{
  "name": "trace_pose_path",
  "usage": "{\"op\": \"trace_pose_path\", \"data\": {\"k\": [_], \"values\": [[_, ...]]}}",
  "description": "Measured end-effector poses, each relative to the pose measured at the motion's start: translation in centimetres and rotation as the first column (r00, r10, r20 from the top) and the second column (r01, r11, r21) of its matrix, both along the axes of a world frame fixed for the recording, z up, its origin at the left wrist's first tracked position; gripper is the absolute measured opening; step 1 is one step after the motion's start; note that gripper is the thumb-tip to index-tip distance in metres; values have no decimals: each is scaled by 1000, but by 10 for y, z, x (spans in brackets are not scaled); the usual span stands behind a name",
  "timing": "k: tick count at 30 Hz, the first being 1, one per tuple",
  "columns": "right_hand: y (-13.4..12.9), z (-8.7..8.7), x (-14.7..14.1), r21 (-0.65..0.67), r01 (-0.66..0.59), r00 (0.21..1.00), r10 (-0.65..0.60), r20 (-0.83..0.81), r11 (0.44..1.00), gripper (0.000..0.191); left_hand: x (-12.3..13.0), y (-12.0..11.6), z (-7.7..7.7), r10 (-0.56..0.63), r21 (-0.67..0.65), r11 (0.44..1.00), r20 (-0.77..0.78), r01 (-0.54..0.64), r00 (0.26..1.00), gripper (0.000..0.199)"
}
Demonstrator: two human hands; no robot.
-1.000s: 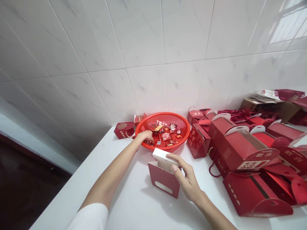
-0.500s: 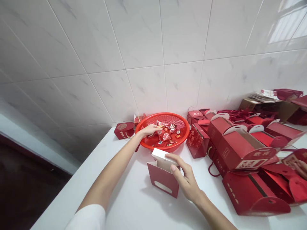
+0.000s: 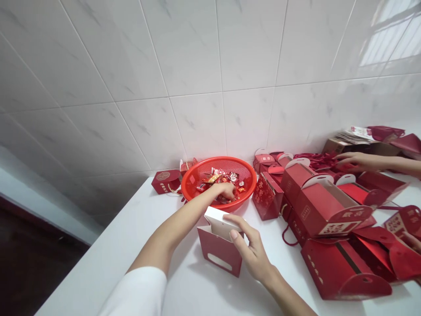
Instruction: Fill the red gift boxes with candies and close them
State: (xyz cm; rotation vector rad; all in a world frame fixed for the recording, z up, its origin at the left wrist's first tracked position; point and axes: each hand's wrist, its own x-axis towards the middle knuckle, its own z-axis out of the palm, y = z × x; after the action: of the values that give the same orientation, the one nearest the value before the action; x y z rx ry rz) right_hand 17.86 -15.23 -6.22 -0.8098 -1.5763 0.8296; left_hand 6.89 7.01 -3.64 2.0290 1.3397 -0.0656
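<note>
My right hand (image 3: 251, 248) grips a small red gift box (image 3: 219, 252) by its right side, thumb and fingers at the top edge. The box stands upright on the white table with its white-lined lid flap raised. My left hand (image 3: 227, 190) reaches into a red plastic basket (image 3: 187, 182) with perforated sides. Its fingers are curled down among wrapped candies (image 3: 217, 177); the fingertips are hidden, so whatever they pinch cannot be made out.
Behind the basket's left side sits a closed red box (image 3: 166, 181). Another red box (image 3: 268, 197) stands just right of it. Many red gift boxes (image 3: 332, 202) are piled along the right. Another person's hand (image 3: 353, 160) reaches over them, and more fingers (image 3: 412, 241) show at the right edge.
My left hand has moved right and toward me within the basket, its fingers now curled lower. The right hand keeps its hold on the box. Another person's arm has entered at the right.
</note>
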Motion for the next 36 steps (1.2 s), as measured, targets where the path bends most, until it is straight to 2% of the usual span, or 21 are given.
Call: {"op": "trace_pose_path", "data": {"k": [5,11,16,22,29,33,36], "values": [[0,-1,-1,-9,-9,1000,9,2,1000,35,-9,6,0,-30,46,998,4,30,1000,20],[0,-1,-1,-13,-5,1000,5,1,1000,35,-25,9,13,17,185,981,242,-64,970,47],[-1,0,-1,-19,-7,1000,7,1,1000,35,-25,2,16,44,164,979,409,-121,912,60],[-1,0,-1,-18,-8,1000,8,5,1000,36,-21,-4,20,69,129,980,482,-149,873,66],[-1,0,-1,-17,-8,1000,8,6,1000,35,-17,1,21,43,178,976,405,-125,913,52],[-1,0,0,-9,0,1000,0,11,1000,34,-1,12,17,-17,225,973,254,-42,967,31],[-1,0,0,-5,-3,1000,3,13,1000,34,15,16,12,-77,199,978,102,56,992,17]]}}
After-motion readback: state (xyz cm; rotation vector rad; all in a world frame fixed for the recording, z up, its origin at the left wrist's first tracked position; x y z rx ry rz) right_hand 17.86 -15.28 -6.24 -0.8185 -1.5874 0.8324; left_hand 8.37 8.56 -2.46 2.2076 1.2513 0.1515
